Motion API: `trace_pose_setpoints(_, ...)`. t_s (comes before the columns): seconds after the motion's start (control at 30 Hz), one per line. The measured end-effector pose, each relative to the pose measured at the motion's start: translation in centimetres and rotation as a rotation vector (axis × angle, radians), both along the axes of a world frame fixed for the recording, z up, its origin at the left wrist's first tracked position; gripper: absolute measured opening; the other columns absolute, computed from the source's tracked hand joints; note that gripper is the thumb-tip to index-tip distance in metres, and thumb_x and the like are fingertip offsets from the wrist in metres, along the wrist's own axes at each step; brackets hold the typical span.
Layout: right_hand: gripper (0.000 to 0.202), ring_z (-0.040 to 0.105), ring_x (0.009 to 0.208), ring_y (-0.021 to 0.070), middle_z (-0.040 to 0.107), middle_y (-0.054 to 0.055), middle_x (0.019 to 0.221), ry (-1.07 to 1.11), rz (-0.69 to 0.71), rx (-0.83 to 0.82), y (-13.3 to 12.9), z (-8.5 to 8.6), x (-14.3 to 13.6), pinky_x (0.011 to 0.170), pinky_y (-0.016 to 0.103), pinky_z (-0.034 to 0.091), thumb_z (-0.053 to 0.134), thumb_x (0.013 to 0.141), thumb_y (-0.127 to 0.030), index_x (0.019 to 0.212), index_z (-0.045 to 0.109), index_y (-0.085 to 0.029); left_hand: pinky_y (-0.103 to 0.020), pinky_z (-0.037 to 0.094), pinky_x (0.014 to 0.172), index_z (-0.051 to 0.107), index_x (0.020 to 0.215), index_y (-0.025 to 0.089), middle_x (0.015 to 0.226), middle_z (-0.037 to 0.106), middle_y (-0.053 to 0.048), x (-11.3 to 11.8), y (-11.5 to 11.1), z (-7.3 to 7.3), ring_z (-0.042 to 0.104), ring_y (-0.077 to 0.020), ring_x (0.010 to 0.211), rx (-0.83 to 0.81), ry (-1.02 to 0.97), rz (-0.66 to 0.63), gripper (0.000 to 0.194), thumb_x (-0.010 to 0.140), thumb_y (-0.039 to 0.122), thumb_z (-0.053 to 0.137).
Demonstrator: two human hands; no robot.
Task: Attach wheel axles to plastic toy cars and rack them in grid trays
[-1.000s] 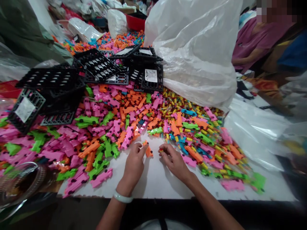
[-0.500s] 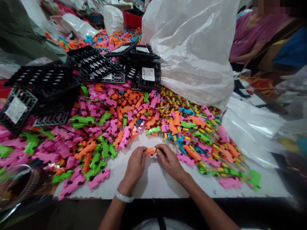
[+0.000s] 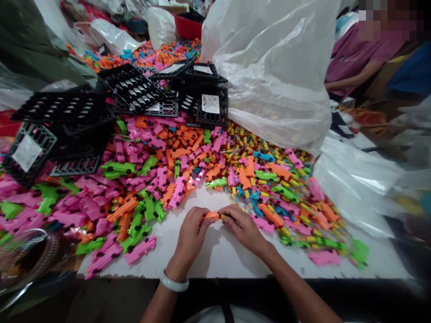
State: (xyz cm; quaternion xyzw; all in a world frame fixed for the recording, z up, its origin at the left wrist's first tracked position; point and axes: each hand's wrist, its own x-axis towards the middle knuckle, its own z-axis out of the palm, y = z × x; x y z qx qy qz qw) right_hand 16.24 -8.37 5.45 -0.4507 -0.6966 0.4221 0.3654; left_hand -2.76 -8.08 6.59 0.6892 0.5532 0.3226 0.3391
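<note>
Near the front of the white tabletop (image 3: 232,264), my left hand (image 3: 191,231) is closed on an orange toy car (image 3: 212,216). My right hand (image 3: 243,228) pinches a small yellow-and-red tube (image 3: 221,216) against the car's right end; my fingers hide most of it. Left of my hands lies a heap of pink, orange and green toy cars (image 3: 148,208). To the right, more toy cars (image 3: 271,215) are mixed with small tubes with yellow parts (image 3: 251,140).
Black plastic trays (image 3: 131,87) with white labels are stacked on the heap at the back left. A large clear plastic bag (image 3: 269,67) stands behind the tubes. A glass-like round container (image 3: 50,251) sits at the left edge. Another person (image 3: 357,58) is at the back right.
The orange car has turned slightly and sits a little further right in the view. My right fingers have closed in around the small tube at its end. The whole view has shifted slightly.
</note>
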Motion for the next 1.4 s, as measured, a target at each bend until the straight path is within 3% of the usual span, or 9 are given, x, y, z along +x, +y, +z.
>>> trace_pose_setpoints(0.47,0.024,0.058,0.088,0.0175,0.063,0.007,0.093,-0.186,0.164,0.198,-0.4,0.4,0.1,0.076,0.030,0.050,0.042,0.096,-0.019,0.110,0.061,-0.022,-0.030,0.045,0.075,0.064,0.083,0.022,0.080,0.060,-0.002,-0.2,-0.6,-0.2,0.057,-0.0165,0.080,-0.109,-0.049,0.003,0.020,0.087,0.037,0.052)
trace_pose_setpoints(0.67,0.020,0.056,0.082,0.0217,0.062,0.010,0.086,-0.537,0.046,0.443,-1.7,-0.4,-0.7,0.072,0.034,0.046,0.045,0.095,-0.029,0.100,0.060,-0.017,-0.030,0.047,0.072,0.064,0.081,0.022,0.079,0.062,-0.001,0.3,-1.1,0.3,0.059,-0.0165,0.077,-0.218,-0.109,0.088,0.020,0.084,0.038,0.054)
trace_pose_setpoints(0.9,0.024,0.054,0.070,0.0177,0.061,0.005,0.074,-0.559,0.066,0.489,-0.8,-1.3,0.2,0.063,0.030,0.040,0.043,0.097,-0.030,0.086,0.061,-0.020,-0.035,0.050,0.079,0.065,0.085,0.022,0.086,0.064,-0.004,0.2,-0.3,-0.2,0.061,-0.0187,0.084,-0.182,-0.016,0.013,0.020,0.086,0.036,0.051)
trace_pose_setpoints(0.97,0.021,0.057,0.079,0.0201,0.064,0.007,0.082,-0.534,-0.046,0.540,0.5,-0.1,2.3,0.073,0.033,0.042,0.046,0.095,-0.032,0.092,0.063,-0.020,-0.038,0.048,0.089,0.063,0.102,0.022,0.103,0.061,-0.008,-0.3,0.4,0.1,0.058,-0.0210,0.101,-0.025,0.024,0.083,0.025,0.088,0.037,0.049)
trace_pose_setpoints(1.03,0.025,0.056,0.097,0.0259,0.065,0.011,0.099,-0.534,-0.301,0.590,1.8,1.4,4.4,0.087,0.040,0.040,0.053,0.091,-0.036,0.106,0.063,-0.019,-0.044,0.043,0.098,0.057,0.116,0.021,0.118,0.053,-0.013,-1.0,1.4,0.4,0.050,-0.0247,0.115,0.148,0.115,0.262,0.034,0.089,0.039,0.048)
trace_pose_setpoints(1.13,0.034,0.049,0.110,0.0309,0.062,0.013,0.112,-0.603,-0.574,0.592,2.7,2.6,5.6,0.094,0.046,0.034,0.057,0.089,-0.039,0.116,0.060,-0.020,-0.053,0.037,0.101,0.054,0.121,0.014,0.119,0.049,-0.017,-2.2,3.2,0.3,0.045,-0.0316,0.117,0.258,0.340,0.535,0.043,0.087,0.040,0.051)
trace_pose_setpoints(1.2,0.021,0.052,0.099,0.0269,0.064,0.011,0.103,-0.651,-0.475,0.581,2.2,2.3,4.6,0.087,0.042,0.037,0.053,0.092,-0.029,0.108,0.063,-0.021,-0.055,0.037,0.096,0.055,0.118,0.011,0.116,0.050,-0.019,-2.7,4.1,-0.1,0.046,-0.0344,0.113,0.248,0.464,0.589,0.043,0.084,0.037,0.055)
trace_pose_setpoints(1.27,0.019,0.052,0.090,0.0231,0.065,0.008,0.095,-0.692,-0.241,0.544,1.3,1.5,2.8,0.079,0.038,0.039,0.048,0.093,-0.018,0.102,0.063,-0.022,-0.053,0.039,0.091,0.057,0.113,0.011,0.112,0.054,-0.019,-3.0,4.4,-0.5,0.048,-0.0346,0.107,0.236,0.540,0.555,0.037,0.083,0.031,0.056)
trace_pose_setpoints(1.4,0.021,0.051,0.099,0.0218,0.063,0.007,0.106,-0.660,0.149,0.444,0.0,0.6,0.8,0.085,0.038,0.040,0.048,0.092,-0.012,0.106,0.060,-0.023,-0.047,0.040,0.086,0.060,0.103,0.015,0.103,0.062,-0.014,-3.7,3.8,-0.7,0.052,-0.0319,0.100,0.255,0.565,0.460,0.023,0.085,0.027,0.052)
